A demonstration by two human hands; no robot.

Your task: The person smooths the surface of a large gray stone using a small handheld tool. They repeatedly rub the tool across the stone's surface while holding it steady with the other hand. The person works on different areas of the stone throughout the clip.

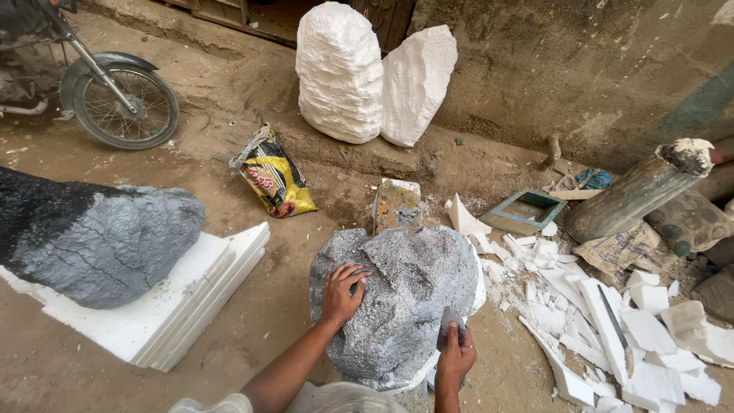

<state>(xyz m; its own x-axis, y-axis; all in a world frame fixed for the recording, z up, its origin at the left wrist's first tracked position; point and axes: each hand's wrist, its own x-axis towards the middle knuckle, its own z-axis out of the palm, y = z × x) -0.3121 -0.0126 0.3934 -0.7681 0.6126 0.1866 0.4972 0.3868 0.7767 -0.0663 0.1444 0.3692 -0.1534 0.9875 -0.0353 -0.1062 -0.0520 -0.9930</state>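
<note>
A lumpy foam rock shape [409, 294], coated silver-grey, stands on the dirt floor in front of me. My left hand [342, 293] rests spread on its left side, fingers pressed against the rough surface. My right hand [454, 359] grips a small flat metal scraper [450, 320] whose blade lies against the rock's lower right face. White foam shows at the rock's bottom edge.
A bigger grey and black rock shape [92, 237] lies on white foam slabs [183, 306] at left. Two carved white foam blocks [367, 73] lean on the back wall. Foam offcuts [612, 329] with a knife [615, 329] litter the right. A yellow bag [275, 180], a motorcycle wheel [126, 107], a cylinder [638, 191].
</note>
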